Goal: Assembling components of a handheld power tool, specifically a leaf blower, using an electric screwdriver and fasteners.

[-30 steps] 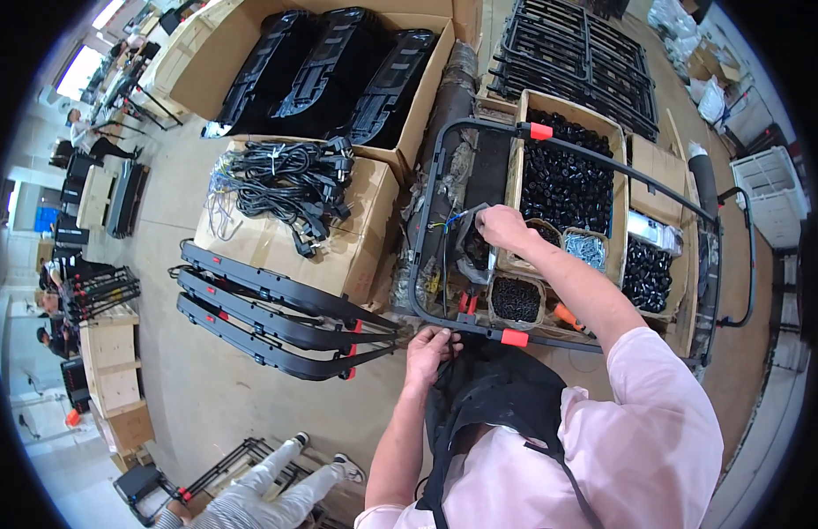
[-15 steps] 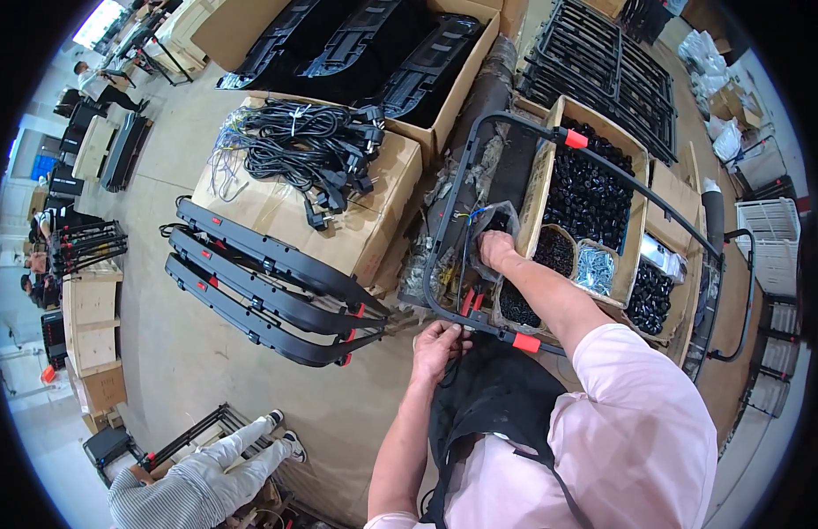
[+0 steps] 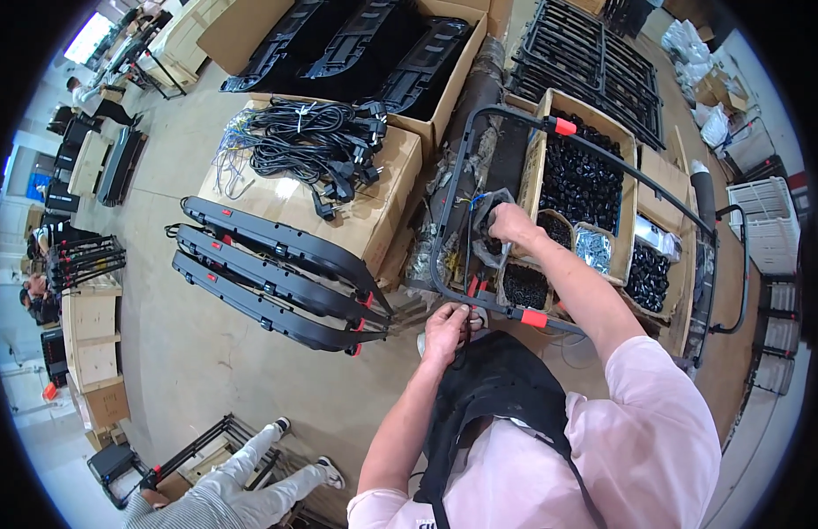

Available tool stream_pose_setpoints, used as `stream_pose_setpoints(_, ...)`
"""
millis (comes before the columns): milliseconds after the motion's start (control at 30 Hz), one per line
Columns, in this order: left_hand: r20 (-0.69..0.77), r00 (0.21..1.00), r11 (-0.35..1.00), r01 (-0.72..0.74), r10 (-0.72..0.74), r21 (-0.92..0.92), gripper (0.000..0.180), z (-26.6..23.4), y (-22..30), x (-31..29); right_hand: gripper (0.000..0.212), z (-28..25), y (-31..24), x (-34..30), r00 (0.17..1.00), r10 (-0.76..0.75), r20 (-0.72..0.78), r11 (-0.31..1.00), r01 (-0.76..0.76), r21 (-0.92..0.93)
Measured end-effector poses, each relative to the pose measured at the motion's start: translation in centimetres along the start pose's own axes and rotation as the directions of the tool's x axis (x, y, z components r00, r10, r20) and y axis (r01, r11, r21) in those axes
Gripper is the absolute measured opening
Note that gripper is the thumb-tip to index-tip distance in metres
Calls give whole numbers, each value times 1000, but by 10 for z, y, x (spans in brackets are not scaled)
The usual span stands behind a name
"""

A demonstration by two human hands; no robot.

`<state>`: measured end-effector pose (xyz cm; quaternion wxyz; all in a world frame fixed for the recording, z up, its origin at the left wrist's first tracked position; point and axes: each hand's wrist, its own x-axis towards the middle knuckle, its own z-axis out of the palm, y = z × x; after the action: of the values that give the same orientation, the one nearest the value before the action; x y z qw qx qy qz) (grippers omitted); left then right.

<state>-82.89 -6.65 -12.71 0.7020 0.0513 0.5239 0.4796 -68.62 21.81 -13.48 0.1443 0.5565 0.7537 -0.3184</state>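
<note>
My left hand (image 3: 447, 332) is closed in a pinch at the near left corner of a black tubular frame (image 3: 450, 187) with red sleeves. A dark cord-like strip hangs beside its fingers; what they grip is too small to tell. My right hand (image 3: 513, 224) reaches inside the frame's outline to the mouth of a grey plastic bag (image 3: 485, 252). Its fingers are bent together and point down into the bag, their tips partly hidden. Thin coloured wires show beside the bag, and a red-and-black part (image 3: 476, 285) lies below it.
Cartons hold black plastic parts (image 3: 585, 181), silver screws (image 3: 594, 248) and small dark pieces (image 3: 524, 287). Left, a carton (image 3: 393, 189) bears bundled power cables (image 3: 308, 150), with several curved black covers (image 3: 281, 278) beside it. Another person's legs (image 3: 259, 463) are at lower left.
My right hand has drawn back slightly at the bag's mouth, and more of it shows. My left hand stays by the frame corner. The view has shifted a little; the other person's legs have moved.
</note>
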Motion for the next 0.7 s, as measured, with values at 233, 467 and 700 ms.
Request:
stream_pose_setpoints(233, -9, 1000, 1000, 0, 0, 13, 14, -3, 4, 1, 40, -21, -3, -124, 991, -124, 57, 364, -8, 931)
stream_pose_setpoints(467, 21, 1000, 996, -13, 12, 83, 16, -5, 14, -4, 34, 17, -19, -251, 971, -232, 61, 194, -15, 981)
stream_pose_setpoints(700, 0, 1000, 965, 6, -6, 263, 21, -12, 18, 2, 22, 139, -4, -273, 935, -193, 298, -27, -308, 951)
